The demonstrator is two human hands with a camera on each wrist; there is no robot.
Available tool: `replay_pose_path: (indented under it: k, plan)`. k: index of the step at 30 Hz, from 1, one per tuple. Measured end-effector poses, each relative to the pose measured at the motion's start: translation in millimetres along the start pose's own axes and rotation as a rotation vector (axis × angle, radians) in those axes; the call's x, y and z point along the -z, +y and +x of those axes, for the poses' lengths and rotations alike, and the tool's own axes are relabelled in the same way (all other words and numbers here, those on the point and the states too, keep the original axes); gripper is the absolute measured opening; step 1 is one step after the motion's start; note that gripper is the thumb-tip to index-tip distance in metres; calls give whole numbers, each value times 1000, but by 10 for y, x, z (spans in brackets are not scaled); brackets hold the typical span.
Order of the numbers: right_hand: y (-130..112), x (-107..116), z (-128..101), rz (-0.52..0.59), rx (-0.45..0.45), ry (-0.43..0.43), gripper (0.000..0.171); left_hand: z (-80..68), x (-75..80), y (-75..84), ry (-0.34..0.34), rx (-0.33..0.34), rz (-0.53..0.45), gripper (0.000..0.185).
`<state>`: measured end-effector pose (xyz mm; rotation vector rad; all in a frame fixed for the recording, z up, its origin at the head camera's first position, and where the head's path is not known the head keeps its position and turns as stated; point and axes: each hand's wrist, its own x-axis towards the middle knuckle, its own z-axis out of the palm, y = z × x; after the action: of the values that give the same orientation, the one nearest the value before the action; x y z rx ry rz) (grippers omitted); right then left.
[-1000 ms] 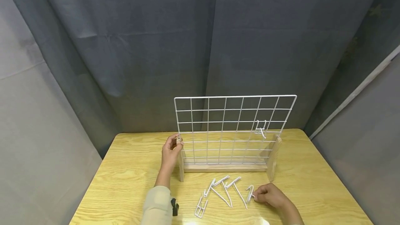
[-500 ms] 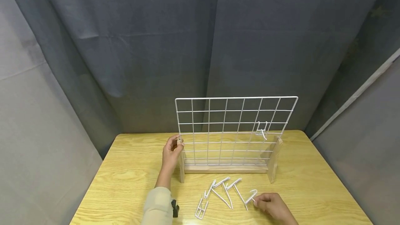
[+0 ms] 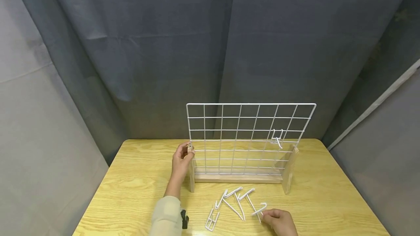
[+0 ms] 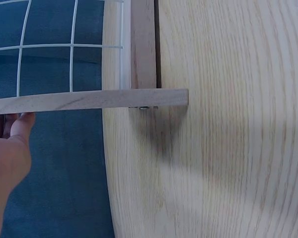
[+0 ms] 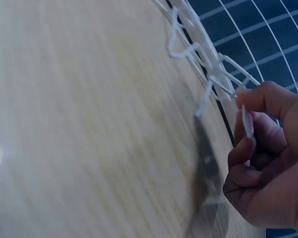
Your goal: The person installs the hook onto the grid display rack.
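Right hand (image 3: 279, 221) pinches a small white bent-wire hook (image 3: 259, 209), lifted just off the light wood-grain desk (image 3: 137, 185), beside the loose white wire hooks (image 3: 231, 201). Left hand (image 3: 181, 161) grips the wooden left foot (image 3: 191, 172) of the upright white wire grid panel (image 3: 249, 137). Grey curtains (image 3: 147, 54) behind.

The tabletop (image 3: 137, 192) is light wood with strong grain and a slight sheen. The grid panel (image 3: 251, 137) is thin white-coated wire, smooth, set in a pale matt bare-wood stand (image 3: 237, 178). The hook (image 3: 259, 209) between the right fingers (image 5: 248, 148) is that same glossy white wire. The curtain (image 3: 164, 46) beyond is matt grey cloth.
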<state>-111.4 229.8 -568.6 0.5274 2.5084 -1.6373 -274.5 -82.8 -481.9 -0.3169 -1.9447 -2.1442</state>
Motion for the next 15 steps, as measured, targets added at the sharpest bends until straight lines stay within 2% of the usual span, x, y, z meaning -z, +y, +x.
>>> replay_pose_path:
  k: [7, 11, 15]
  plan:
    - [-28, -62, -76, -6, 11, 98, 18, -22, 20, 31, 2, 34, -20, 38]
    - [-37, -57, -84, -22, 41, 177, 18, -21, 22, 24, -8, 30, -27, 38]
    - [-78, -48, -95, 14, 61, 221, 19, -12, 16, 8, -16, 25, -36, 39]
